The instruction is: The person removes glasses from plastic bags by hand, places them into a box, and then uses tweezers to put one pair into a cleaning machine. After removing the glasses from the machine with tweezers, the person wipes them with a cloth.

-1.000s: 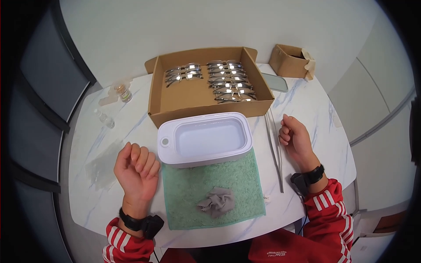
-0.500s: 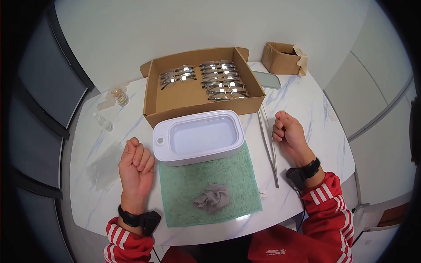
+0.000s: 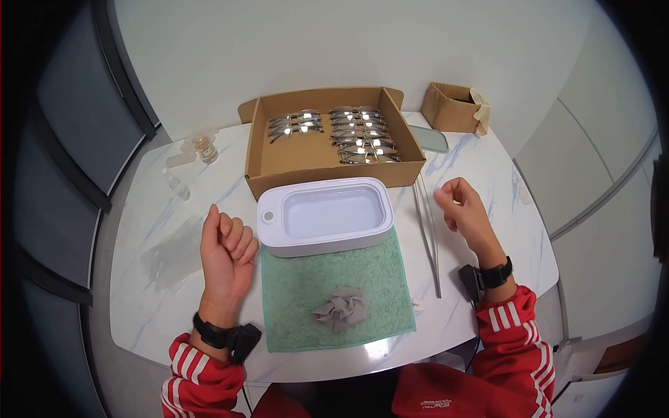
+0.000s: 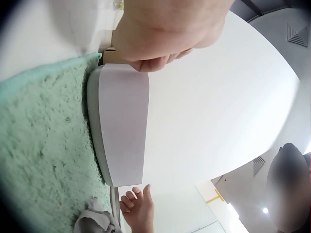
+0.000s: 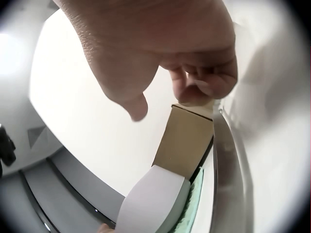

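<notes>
My left hand (image 3: 228, 254), palm up and fingers loosely curled, holds nothing left of a white basin (image 3: 279, 240) with liquid in it. My right hand (image 3: 468, 214) hovers beyond the basin's right side, beside long metal tweezers (image 3: 430, 244); it is empty, and the right wrist view shows its thumb (image 5: 137, 108) apart from its bent fingers. The basin stands at the back of a green towel (image 3: 289, 327), where a crumpled grey cloth (image 3: 343, 308) lies. Behind it, an open cardboard box (image 3: 293, 180) holds two columns of glasses (image 3: 366, 132).
A small cardboard box (image 3: 449, 113) and a grey-green tray (image 3: 430, 139) are at the back right. On the left are a jar (image 3: 205, 150), a small clear bottle (image 3: 178, 187) and clear plastic bags (image 3: 171, 258). A small white tag (image 3: 417, 305) lies by the towel.
The head view has shifted slightly. My left thumb has straightened away from the curled fingers, and my right hand has turned, its fingertips no longer bunched together. The objects have not moved on the table.
</notes>
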The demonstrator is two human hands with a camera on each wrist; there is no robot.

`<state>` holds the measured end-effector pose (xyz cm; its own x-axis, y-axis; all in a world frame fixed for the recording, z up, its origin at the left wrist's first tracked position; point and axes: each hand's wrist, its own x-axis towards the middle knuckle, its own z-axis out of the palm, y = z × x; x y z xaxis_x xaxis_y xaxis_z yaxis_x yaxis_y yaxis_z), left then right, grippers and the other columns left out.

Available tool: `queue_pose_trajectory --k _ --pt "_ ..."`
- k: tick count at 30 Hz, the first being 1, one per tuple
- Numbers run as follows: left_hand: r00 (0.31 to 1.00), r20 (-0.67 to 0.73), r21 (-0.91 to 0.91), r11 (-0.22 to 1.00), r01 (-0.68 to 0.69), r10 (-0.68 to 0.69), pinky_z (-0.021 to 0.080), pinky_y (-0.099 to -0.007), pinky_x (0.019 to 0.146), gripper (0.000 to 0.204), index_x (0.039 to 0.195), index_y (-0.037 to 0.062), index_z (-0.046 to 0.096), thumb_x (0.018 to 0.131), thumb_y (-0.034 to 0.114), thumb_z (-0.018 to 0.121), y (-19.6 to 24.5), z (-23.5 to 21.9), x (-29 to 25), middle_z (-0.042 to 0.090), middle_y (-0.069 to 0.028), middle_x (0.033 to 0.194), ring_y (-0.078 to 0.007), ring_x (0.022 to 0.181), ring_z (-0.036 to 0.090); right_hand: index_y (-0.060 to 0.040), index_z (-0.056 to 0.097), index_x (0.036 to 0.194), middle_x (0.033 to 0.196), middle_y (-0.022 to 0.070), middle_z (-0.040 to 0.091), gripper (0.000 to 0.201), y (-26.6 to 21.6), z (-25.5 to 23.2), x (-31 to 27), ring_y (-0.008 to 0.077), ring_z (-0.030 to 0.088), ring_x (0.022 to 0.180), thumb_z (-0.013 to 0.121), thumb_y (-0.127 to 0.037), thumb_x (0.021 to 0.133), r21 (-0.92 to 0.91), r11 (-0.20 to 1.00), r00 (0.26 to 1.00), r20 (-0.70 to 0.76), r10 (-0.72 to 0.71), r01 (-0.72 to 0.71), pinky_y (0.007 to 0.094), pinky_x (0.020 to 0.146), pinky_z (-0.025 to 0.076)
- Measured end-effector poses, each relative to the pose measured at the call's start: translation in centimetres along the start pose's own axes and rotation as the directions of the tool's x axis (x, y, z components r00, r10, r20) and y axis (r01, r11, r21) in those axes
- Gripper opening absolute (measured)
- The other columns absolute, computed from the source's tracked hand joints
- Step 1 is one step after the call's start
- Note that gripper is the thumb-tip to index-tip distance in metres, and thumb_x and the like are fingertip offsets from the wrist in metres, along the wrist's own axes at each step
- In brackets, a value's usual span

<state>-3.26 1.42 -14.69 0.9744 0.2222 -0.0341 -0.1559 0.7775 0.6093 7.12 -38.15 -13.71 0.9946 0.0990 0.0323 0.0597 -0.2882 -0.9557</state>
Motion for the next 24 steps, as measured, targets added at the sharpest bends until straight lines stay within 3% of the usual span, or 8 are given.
queue_pose_trajectory --k 1,3,6,8,13,16,20,24 --pt "1.000 0.020 0.002 1.000 -0.006 0.005 0.025 -0.0243 0.043 0.042 0.073 0.0142 0.043 0.107 0.038 0.048 0.0 0.0 -0.1 0.030 0.0046 0.058 -0.0076 0.049 0.027 -0.0056 0.054 0.095 0.069 0.0000 0.049 0.048 -0.1 0.0 -0.3 0.0113 0.046 0.052 0.076 -0.048 0.089 -0.006 1.000 1.000 0.008 -0.008 0.008 0.0278 0.049 0.039" --pt "1.000 -0.001 0.003 1.000 -0.008 0.008 0.025 -0.0249 0.044 0.043 0.071 0.0141 0.042 0.106 0.039 0.048 0.1 0.2 -0.1 0.030 0.0039 0.058 -0.0084 0.049 0.027 0.0009 0.053 0.113 0.077 0.0061 0.058 0.071 -0.1 0.2 -1.2 0.0204 0.060 0.065 0.087 -0.049 0.075 -0.520 0.846 0.992 0.017 -0.125 0.115 0.0329 0.061 0.049" --pt "1.000 -0.009 0.011 1.000 -0.005 0.006 0.026 -0.0255 0.044 0.042 0.071 0.0135 0.042 0.104 0.039 0.048 0.1 0.3 -0.3 0.032 0.0028 0.059 -0.0095 0.049 0.029 0.0034 0.053 0.119 0.084 0.0131 0.064 0.085 -1.6 1.6 -2.5 0.0287 0.066 0.078 0.092 -0.050 0.065 -0.656 0.754 0.998 0.061 0.020 0.025 0.0366 0.071 0.053" --pt "1.000 0.004 0.012 1.000 -0.008 0.008 0.026 -0.0254 0.045 0.041 0.072 0.0131 0.043 0.104 0.037 0.048 0.1 0.2 -0.3 0.032 0.0024 0.059 -0.0098 0.049 0.029 0.0044 0.051 0.125 0.085 0.0175 0.067 0.083 -0.7 1.6 -2.9 0.0308 0.067 0.078 0.090 -0.040 0.067 -0.679 0.728 0.994 0.102 -0.033 0.094 0.0369 0.071 0.053" --pt "1.000 0.008 0.040 0.999 0.021 -0.021 0.027 -0.0255 0.045 0.035 0.075 0.0118 0.044 0.103 0.032 0.047 0.1 -0.1 -0.2 0.035 0.0020 0.060 -0.0100 0.050 0.031 0.0081 0.064 0.104 0.075 0.0167 0.067 0.039 0.4 -0.1 -2.1 0.0290 0.067 0.070 0.071 -0.015 0.073 -0.634 0.771 0.998 0.059 -0.015 0.049 0.0371 0.068 0.053" --pt "1.000 0.018 0.026 1.000 0.016 -0.017 0.028 -0.0256 0.046 0.032 0.076 0.0115 0.044 0.103 0.029 0.047 0.3 -0.2 -0.3 0.036 0.0018 0.061 -0.0100 0.051 0.031 0.0089 0.064 0.090 0.070 0.0183 0.065 0.024 0.6 -1.5 -1.7 0.0284 0.066 0.066 0.064 -0.010 0.076 -0.684 0.726 0.996 0.006 -0.086 0.067 0.0369 0.066 0.052" --pt "1.000 0.009 0.024 1.000 0.018 -0.018 0.029 -0.0257 0.047 0.028 0.078 0.0111 0.044 0.102 0.026 0.047 0.4 -0.1 -0.4 0.037 0.0017 0.062 -0.0102 0.052 0.032 0.0095 0.059 0.087 0.071 0.0215 0.063 0.020 -0.2 -3.3 -1.1 0.0294 0.064 0.065 0.060 -0.009 0.079 -0.660 0.747 0.996 -0.073 0.040 -0.079 0.0393 0.066 0.051" --pt "0.999 0.018 0.032 0.999 0.028 -0.028 0.029 -0.0260 0.048 0.026 0.079 0.0109 0.044 0.101 0.023 0.047 0.3 -0.4 -0.4 0.037 0.0016 0.062 -0.0103 0.052 0.032 0.0084 0.064 0.112 0.083 0.0214 0.066 0.032 0.1 -5.9 1.3 0.0282 0.065 0.071 0.061 -0.012 0.088 -0.645 0.745 0.960 -0.061 -0.273 0.171 0.0390 0.068 0.051"
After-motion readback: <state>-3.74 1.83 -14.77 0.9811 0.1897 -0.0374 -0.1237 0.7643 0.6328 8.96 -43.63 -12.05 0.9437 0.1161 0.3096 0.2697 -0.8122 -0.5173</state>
